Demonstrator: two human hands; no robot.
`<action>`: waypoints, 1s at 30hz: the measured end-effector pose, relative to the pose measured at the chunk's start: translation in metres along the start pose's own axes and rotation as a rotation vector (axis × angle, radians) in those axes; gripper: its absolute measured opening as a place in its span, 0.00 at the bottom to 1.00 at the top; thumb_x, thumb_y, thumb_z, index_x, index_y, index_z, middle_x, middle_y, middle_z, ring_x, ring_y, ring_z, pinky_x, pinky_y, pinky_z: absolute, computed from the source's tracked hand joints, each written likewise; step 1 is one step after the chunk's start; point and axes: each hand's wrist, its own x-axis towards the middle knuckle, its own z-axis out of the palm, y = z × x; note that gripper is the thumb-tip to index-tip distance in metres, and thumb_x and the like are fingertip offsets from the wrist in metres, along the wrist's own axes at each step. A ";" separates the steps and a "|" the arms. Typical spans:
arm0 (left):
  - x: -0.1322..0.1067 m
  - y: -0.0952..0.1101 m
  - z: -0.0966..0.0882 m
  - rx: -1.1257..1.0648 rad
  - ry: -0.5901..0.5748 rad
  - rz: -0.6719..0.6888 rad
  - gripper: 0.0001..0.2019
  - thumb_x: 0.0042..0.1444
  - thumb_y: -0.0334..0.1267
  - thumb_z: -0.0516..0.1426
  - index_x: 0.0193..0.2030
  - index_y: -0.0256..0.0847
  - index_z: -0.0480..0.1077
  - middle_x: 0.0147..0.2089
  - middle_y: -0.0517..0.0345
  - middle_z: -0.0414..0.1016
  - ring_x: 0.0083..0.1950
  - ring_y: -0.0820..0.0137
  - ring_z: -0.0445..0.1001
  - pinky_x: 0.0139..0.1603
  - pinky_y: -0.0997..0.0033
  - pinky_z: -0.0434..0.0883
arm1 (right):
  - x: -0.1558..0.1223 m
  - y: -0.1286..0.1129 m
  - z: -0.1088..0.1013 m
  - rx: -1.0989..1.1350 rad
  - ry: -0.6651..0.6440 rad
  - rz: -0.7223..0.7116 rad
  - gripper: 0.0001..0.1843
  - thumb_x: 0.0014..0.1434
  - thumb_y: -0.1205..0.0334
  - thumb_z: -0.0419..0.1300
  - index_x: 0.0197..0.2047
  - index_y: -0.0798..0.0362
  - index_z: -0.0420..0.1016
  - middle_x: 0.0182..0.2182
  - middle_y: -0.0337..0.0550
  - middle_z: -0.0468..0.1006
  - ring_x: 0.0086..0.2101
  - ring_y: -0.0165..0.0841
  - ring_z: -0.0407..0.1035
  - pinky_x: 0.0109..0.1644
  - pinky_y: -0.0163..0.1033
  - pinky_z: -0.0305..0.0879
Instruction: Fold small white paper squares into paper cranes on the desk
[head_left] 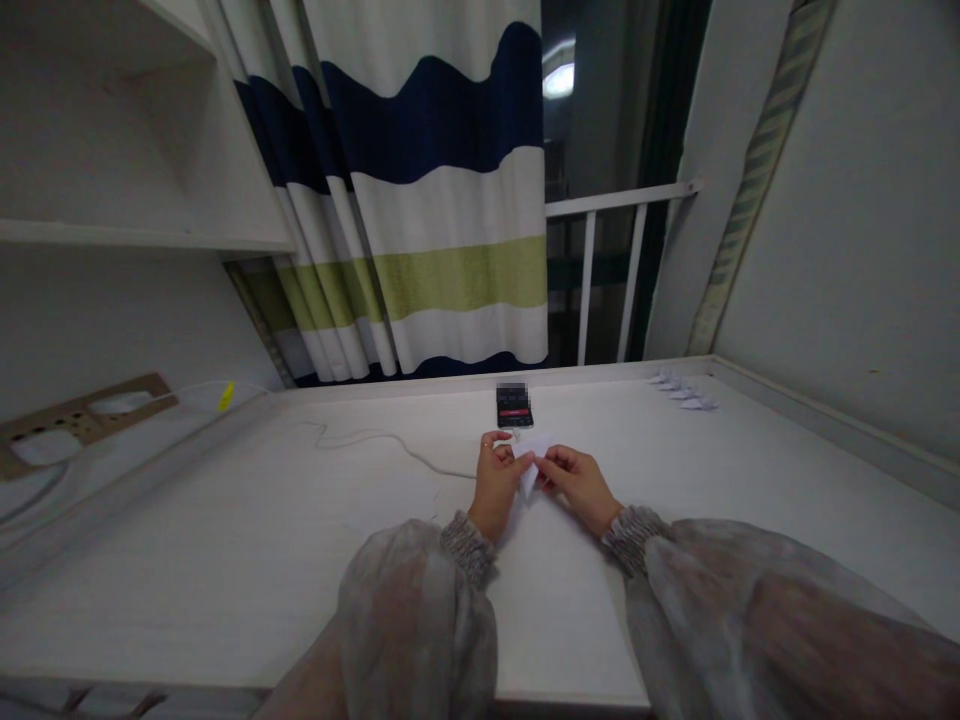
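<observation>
Between my two hands is a small piece of folded white paper (531,478), narrowing to a point at its lower end. My left hand (496,482) pinches its left side between thumb and fingers. On the other side, my right hand (577,484) grips the paper's edge with thumb and fingertips. Both hands are held over the white desk (555,620). Just beyond them a dark phone (514,406) stands with its screen facing me. The fingers cover part of the paper, so its full shape is hidden.
Several small folded white paper pieces (684,392) sit at the desk's back right. A pale cable (405,447) runs across the desk towards my left hand. Sheets of white paper (390,500) lie left of my hands. A power strip (90,420) is at far left; a striped curtain (450,210) hangs behind.
</observation>
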 end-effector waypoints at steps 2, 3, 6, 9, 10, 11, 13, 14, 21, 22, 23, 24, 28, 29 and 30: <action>-0.001 0.002 0.000 0.167 0.034 0.138 0.15 0.41 0.31 0.59 0.36 0.40 0.59 0.31 0.62 0.65 0.30 0.76 0.67 0.29 0.77 0.64 | 0.002 0.003 -0.001 -0.042 0.018 -0.021 0.13 0.44 0.54 0.59 0.19 0.54 0.64 0.16 0.35 0.69 0.19 0.27 0.62 0.24 0.33 0.59; -0.001 0.003 0.000 0.249 0.039 0.205 0.12 0.42 0.31 0.58 0.35 0.39 0.62 0.34 0.60 0.64 0.33 0.75 0.67 0.31 0.77 0.64 | 0.003 0.004 -0.002 -0.065 0.028 -0.033 0.13 0.45 0.55 0.58 0.19 0.54 0.64 0.15 0.35 0.68 0.19 0.27 0.62 0.24 0.33 0.59; -0.004 0.005 0.001 0.365 -0.025 0.283 0.03 0.46 0.33 0.56 0.30 0.37 0.67 0.41 0.54 0.63 0.42 0.72 0.66 0.36 0.76 0.66 | 0.003 0.008 -0.004 -0.125 0.062 -0.069 0.11 0.47 0.55 0.56 0.20 0.53 0.64 0.16 0.34 0.67 0.19 0.28 0.62 0.25 0.33 0.60; -0.004 0.004 0.001 0.339 -0.065 0.232 0.04 0.47 0.35 0.56 0.30 0.37 0.68 0.41 0.53 0.64 0.43 0.71 0.66 0.37 0.74 0.67 | 0.001 0.007 -0.006 -0.175 0.059 -0.125 0.10 0.49 0.56 0.54 0.27 0.54 0.70 0.22 0.37 0.72 0.24 0.30 0.66 0.30 0.35 0.63; -0.004 0.003 0.000 0.328 -0.060 0.212 0.05 0.47 0.36 0.57 0.29 0.36 0.68 0.40 0.53 0.65 0.42 0.70 0.66 0.37 0.73 0.67 | 0.000 0.006 -0.006 -0.186 0.038 -0.146 0.11 0.50 0.56 0.53 0.30 0.54 0.71 0.25 0.39 0.74 0.27 0.31 0.67 0.33 0.35 0.63; -0.003 0.001 0.000 0.316 -0.051 0.190 0.06 0.46 0.36 0.58 0.29 0.36 0.68 0.38 0.53 0.66 0.41 0.70 0.66 0.38 0.73 0.67 | -0.001 0.005 -0.006 -0.192 0.001 -0.164 0.12 0.51 0.56 0.53 0.33 0.54 0.73 0.27 0.39 0.75 0.31 0.31 0.68 0.36 0.36 0.64; -0.001 -0.002 -0.002 0.270 -0.042 0.130 0.07 0.44 0.37 0.59 0.29 0.36 0.68 0.34 0.54 0.68 0.38 0.71 0.67 0.40 0.71 0.66 | -0.003 0.001 -0.008 -0.205 -0.078 -0.189 0.14 0.53 0.56 0.52 0.37 0.53 0.74 0.31 0.40 0.75 0.33 0.32 0.68 0.38 0.37 0.63; 0.000 -0.004 -0.002 0.230 -0.050 0.093 0.08 0.44 0.38 0.59 0.30 0.35 0.68 0.33 0.55 0.69 0.37 0.72 0.67 0.41 0.70 0.66 | -0.004 -0.001 -0.010 -0.213 -0.110 -0.201 0.15 0.53 0.56 0.52 0.39 0.53 0.74 0.32 0.40 0.75 0.34 0.33 0.68 0.38 0.37 0.64; -0.003 0.002 -0.002 0.012 -0.126 -0.062 0.11 0.40 0.38 0.62 0.29 0.35 0.68 0.30 0.59 0.70 0.32 0.76 0.68 0.37 0.74 0.64 | -0.006 -0.010 -0.023 -0.206 -0.270 -0.336 0.14 0.55 0.58 0.52 0.41 0.51 0.74 0.38 0.44 0.71 0.40 0.32 0.64 0.45 0.38 0.60; -0.003 0.003 -0.001 -0.001 -0.135 -0.056 0.11 0.40 0.37 0.62 0.29 0.35 0.67 0.30 0.59 0.71 0.32 0.76 0.68 0.37 0.74 0.64 | -0.006 -0.010 -0.024 -0.206 -0.282 -0.337 0.14 0.55 0.58 0.52 0.41 0.51 0.74 0.37 0.43 0.70 0.39 0.32 0.64 0.44 0.37 0.61; -0.004 0.004 -0.001 -0.015 -0.145 -0.052 0.11 0.39 0.37 0.63 0.28 0.35 0.67 0.30 0.60 0.71 0.32 0.76 0.68 0.37 0.74 0.64 | -0.006 -0.010 -0.025 -0.208 -0.287 -0.330 0.13 0.54 0.58 0.53 0.41 0.50 0.74 0.37 0.43 0.69 0.39 0.31 0.64 0.42 0.36 0.61; -0.004 0.005 -0.001 -0.031 -0.154 -0.054 0.11 0.39 0.36 0.63 0.28 0.35 0.67 0.30 0.60 0.71 0.32 0.76 0.68 0.37 0.74 0.64 | -0.006 -0.010 -0.025 -0.209 -0.289 -0.319 0.13 0.54 0.58 0.54 0.41 0.50 0.74 0.36 0.43 0.68 0.37 0.31 0.64 0.40 0.36 0.62; -0.005 0.008 0.000 -0.076 -0.164 -0.083 0.11 0.38 0.36 0.63 0.27 0.35 0.67 0.28 0.60 0.72 0.30 0.77 0.69 0.36 0.74 0.65 | -0.006 -0.010 -0.024 -0.143 -0.281 -0.246 0.14 0.51 0.57 0.56 0.41 0.49 0.74 0.36 0.41 0.66 0.34 0.29 0.63 0.34 0.34 0.63; -0.005 0.008 0.001 -0.079 -0.160 -0.091 0.11 0.37 0.36 0.63 0.27 0.35 0.67 0.27 0.60 0.72 0.30 0.76 0.69 0.36 0.73 0.65 | -0.006 -0.010 -0.023 -0.119 -0.276 -0.230 0.15 0.50 0.56 0.56 0.41 0.48 0.74 0.36 0.41 0.66 0.34 0.29 0.63 0.34 0.34 0.63; -0.005 0.009 0.001 -0.080 -0.155 -0.098 0.12 0.36 0.36 0.64 0.27 0.35 0.67 0.28 0.60 0.72 0.30 0.76 0.69 0.36 0.73 0.66 | -0.007 -0.010 -0.023 -0.102 -0.270 -0.218 0.15 0.50 0.56 0.57 0.42 0.48 0.74 0.36 0.41 0.67 0.34 0.29 0.64 0.35 0.34 0.63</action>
